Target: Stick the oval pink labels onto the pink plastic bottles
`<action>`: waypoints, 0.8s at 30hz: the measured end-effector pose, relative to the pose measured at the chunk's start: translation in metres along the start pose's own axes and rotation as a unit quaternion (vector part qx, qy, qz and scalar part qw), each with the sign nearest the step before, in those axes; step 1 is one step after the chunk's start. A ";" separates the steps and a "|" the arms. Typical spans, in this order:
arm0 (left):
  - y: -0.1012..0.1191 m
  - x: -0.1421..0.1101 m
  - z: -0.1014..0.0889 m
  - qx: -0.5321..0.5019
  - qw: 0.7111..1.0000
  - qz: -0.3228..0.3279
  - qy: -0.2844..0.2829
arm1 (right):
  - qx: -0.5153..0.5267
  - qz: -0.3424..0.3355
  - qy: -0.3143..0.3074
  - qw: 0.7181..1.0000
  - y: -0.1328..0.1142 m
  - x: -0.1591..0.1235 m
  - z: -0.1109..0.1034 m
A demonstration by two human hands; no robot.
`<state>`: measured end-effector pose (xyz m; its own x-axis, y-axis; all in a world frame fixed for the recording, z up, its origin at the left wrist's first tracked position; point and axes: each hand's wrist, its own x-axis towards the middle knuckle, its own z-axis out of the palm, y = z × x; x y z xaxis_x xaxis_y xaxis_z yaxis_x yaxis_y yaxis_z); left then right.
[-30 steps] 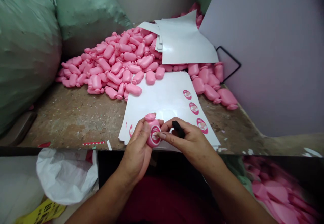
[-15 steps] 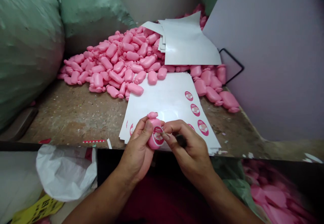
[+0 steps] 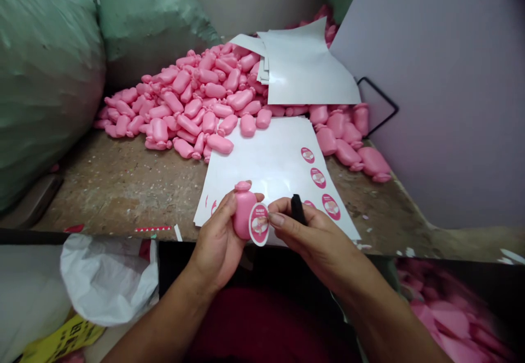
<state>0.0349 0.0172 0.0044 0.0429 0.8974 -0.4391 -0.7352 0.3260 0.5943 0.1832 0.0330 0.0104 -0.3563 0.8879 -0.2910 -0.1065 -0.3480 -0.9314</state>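
My left hand (image 3: 217, 232) is wrapped round a small pink plastic bottle (image 3: 245, 210), held upright with its pink neck at the top. Between the thumb and fingertip of my right hand (image 3: 305, 229) is an oval pink-and-white sticker (image 3: 259, 225) with "BABY" printed on it. The sticker overlaps the bottle's right side; whether it touches there I cannot tell. A black stick-like tool (image 3: 298, 209), its kind unclear, pokes up from the fingers of the same hand. Beneath both hands lies a stack of white sticker sheets (image 3: 262, 158), with several oval stickers (image 3: 319, 177) along its right side.
A large pile of pink bottles (image 3: 180, 84) covers the back of the worn table (image 3: 106, 188). White sheets (image 3: 307, 68) rest on the pile. Big green sacks (image 3: 45, 78) stand at left, a pale panel (image 3: 443, 100) at right. Below the edge hangs a white plastic bag (image 3: 109, 281).
The sticker has moved from the bottle's front to its right side and now faces me more fully. The bottle has shifted slightly left. The black tool now points upward.
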 end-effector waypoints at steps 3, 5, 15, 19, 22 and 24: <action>-0.002 0.001 -0.003 0.011 1.000 -0.012 0.007 | 0.017 0.010 -0.004 1.000 0.001 0.003 0.003; -0.003 0.001 -0.005 0.014 1.000 -0.017 0.004 | 0.029 0.007 -0.005 1.000 0.001 0.005 0.004; -0.003 0.001 -0.001 -0.019 1.000 -0.019 -0.002 | 0.044 0.041 0.000 0.998 0.000 0.009 0.005; -0.003 0.001 -0.001 -0.008 1.000 -0.001 -0.002 | 0.053 0.049 0.000 0.997 0.001 0.010 0.005; -0.004 0.001 -0.003 0.003 1.000 -0.002 -0.013 | 0.072 0.056 -0.006 0.996 0.001 0.011 0.005; -0.004 0.001 -0.004 0.010 1.000 -0.001 -0.020 | 0.074 0.059 -0.008 0.995 0.002 0.012 0.005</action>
<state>0.0358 0.0158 -0.0012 0.0714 0.9076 -0.4138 -0.7220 0.3332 0.6063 0.1745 0.0413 0.0065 -0.3899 0.8332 -0.3920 -0.1987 -0.4919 -0.8477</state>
